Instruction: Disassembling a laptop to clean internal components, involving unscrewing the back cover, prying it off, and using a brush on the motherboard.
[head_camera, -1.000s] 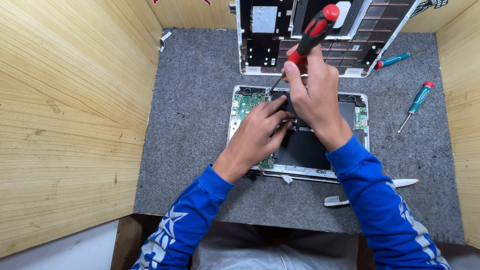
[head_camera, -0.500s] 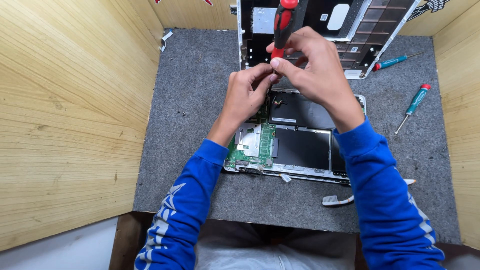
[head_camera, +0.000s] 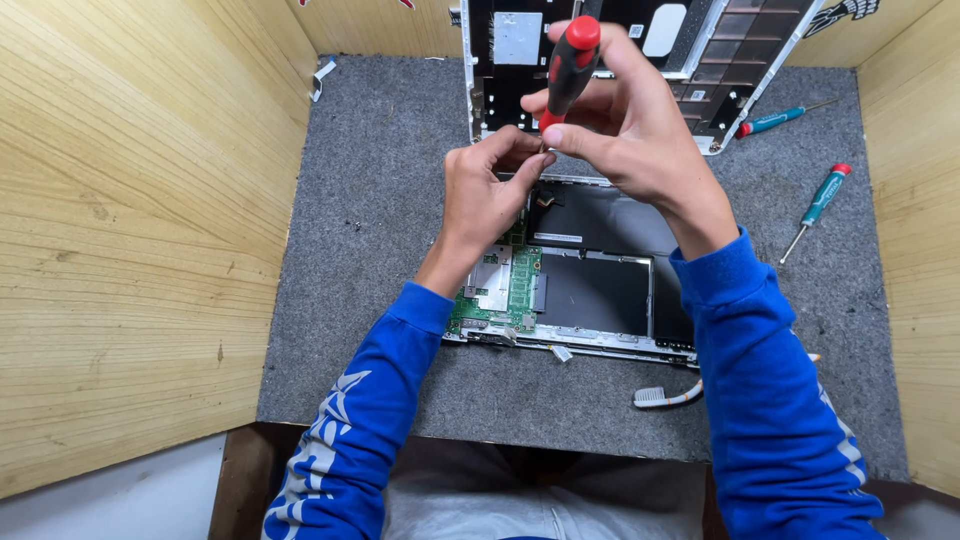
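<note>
**Screwdriver lifted clear of an opened laptop base**

Screwdriver (head_camera: 568, 68), red and black in the handle, is held nearly upright at about 12 o'clock of the grey felt mat (head_camera: 380, 230), above the far edge of the opened laptop base (head_camera: 590, 290). Its tip points down toward the fingertips of both hands, probably so that a small part can be taken off the tip; no such part can be made out.

- Mat: covers the floor of a booth with wooden walls (head_camera: 130, 220) at 9 and 3 o'clock.
- Removed bottom cover (head_camera: 640, 50): lies inner face up at 12 o'clock, just beyond the base, out of the working area.
- Laptop base: centre of the mat, dark battery panels showing, green circuit board (head_camera: 505, 290) at its 9 o'clock side, partly hidden by the left forearm.
- Right hand (head_camera: 640, 140): fingers wrapped around the handle, thumb pressed near its lower end.
- Left hand (head_camera: 490, 190): thumb and forefinger pinched together at the tip; whether they grip anything cannot be told.
- Two teal-handled screwdrivers (head_camera: 822, 200) (head_camera: 775, 120): lie at 2 o'clock, well apart from the hands.
- Toothbrush (head_camera: 668, 396): rests at 5 o'clock, near the base's front edge.
</note>
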